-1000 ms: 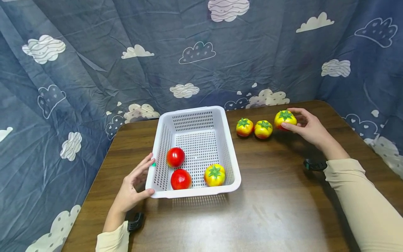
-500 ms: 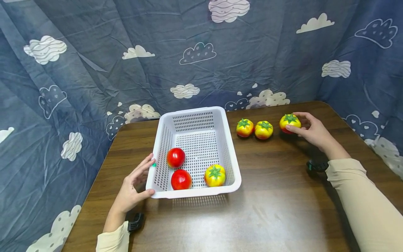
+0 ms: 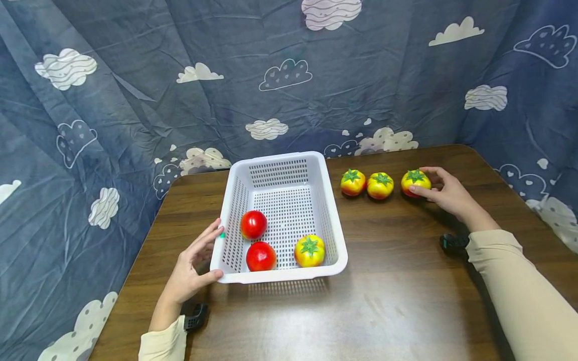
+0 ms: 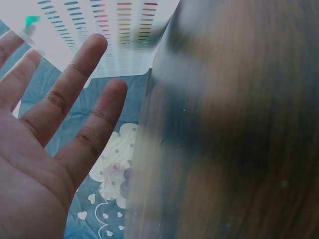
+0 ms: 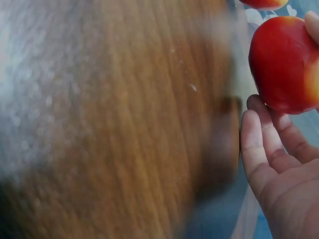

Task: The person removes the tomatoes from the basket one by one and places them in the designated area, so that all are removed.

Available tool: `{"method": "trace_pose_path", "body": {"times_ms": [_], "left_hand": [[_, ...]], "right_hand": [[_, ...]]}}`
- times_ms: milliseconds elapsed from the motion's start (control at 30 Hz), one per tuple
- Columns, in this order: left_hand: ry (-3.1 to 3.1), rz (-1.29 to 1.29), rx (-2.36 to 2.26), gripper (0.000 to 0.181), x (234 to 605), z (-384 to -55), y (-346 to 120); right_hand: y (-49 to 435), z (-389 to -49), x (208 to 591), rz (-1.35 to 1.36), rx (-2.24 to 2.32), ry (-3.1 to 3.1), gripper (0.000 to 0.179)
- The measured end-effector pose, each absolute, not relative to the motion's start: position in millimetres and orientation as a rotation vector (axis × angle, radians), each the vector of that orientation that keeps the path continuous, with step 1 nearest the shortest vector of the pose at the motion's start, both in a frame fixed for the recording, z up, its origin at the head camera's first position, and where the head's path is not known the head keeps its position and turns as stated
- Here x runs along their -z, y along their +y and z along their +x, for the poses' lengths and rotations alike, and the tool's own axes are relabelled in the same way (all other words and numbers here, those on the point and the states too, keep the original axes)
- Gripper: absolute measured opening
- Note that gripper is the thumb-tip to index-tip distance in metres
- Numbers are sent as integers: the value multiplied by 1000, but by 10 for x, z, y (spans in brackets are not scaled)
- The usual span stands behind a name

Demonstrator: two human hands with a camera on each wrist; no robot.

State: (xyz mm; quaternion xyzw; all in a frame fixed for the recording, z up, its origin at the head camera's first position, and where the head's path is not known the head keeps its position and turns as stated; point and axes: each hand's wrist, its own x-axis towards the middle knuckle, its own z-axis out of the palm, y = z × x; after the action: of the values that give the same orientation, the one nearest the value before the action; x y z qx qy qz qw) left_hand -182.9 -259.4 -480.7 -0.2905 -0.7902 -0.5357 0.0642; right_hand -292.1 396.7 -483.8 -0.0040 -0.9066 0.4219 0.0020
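My right hand (image 3: 447, 193) pinches a yellow-and-red toy tomato (image 3: 412, 181) with a green star-shaped top, thumb in front and fingers behind. From the right wrist view, its red underside (image 5: 284, 64) shows between thumb and fingers. Just left of it, two similar tomatoes (image 3: 380, 186) sit side by side on the table. My left hand (image 3: 187, 276) rests against the left side of a white perforated plastic basket (image 3: 283, 276), thumb at the near corner. Its fingers (image 4: 70, 89) are straight and spread in the left wrist view. Inside the basket lie two red tomatoes (image 3: 254, 224) and one yellow tomato (image 3: 309, 251).
The brown wooden table (image 3: 384, 301) runs back to a blue curtain (image 3: 217, 115) printed with white clouds. Black wrist devices (image 3: 196, 317) are worn at both sleeves. The table's left edge lies close beyond the left hand.
My right hand has moved slightly right and down with the tomato, bringing it level with the other two. The left hand and the basket stay where they were.
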Motion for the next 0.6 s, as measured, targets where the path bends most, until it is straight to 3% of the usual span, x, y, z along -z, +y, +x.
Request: {"method": "trace_pose_path", "body": {"times_ms": [600], "left_hand": [[-2401, -868, 1615, 87, 4811, -1813, -2602]], "right_hand": [[3918, -2910, 4846, -2, -1245, -2869, 82]]}}
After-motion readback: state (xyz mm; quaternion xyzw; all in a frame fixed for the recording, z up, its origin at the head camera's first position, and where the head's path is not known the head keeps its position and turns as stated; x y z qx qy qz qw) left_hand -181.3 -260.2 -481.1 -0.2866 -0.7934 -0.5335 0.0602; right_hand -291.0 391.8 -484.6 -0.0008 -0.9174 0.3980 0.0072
